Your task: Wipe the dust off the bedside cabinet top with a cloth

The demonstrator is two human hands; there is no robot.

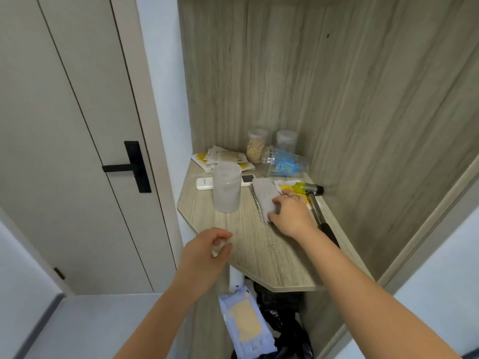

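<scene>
Cabinet top (259, 244) mid-frame looks barely wiped, clutter (226, 186) everywhere. Right hand (290, 215) presses the cloth (264, 194), fingers spread; left hand (207, 251) loosely curled, can't tell if empty.

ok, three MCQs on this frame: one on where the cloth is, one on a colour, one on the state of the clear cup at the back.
1. Where is the grey cloth?
A. On the floor
B. On the cabinet top, under the right hand
C. Draped over a jar

2. What colour is the door handle?
A. Black
B. Gold
C. White

3. How does the clear cup with blue contents sit?
A. Upright
B. Stacked on a jar
C. On its side

Key:
1. B: the right hand presses the cloth flat on the top, beside the hammer.
2. A: it is a dark lever on a pale door.
3. C: its rim faces left and its wall rests on the top.
</scene>
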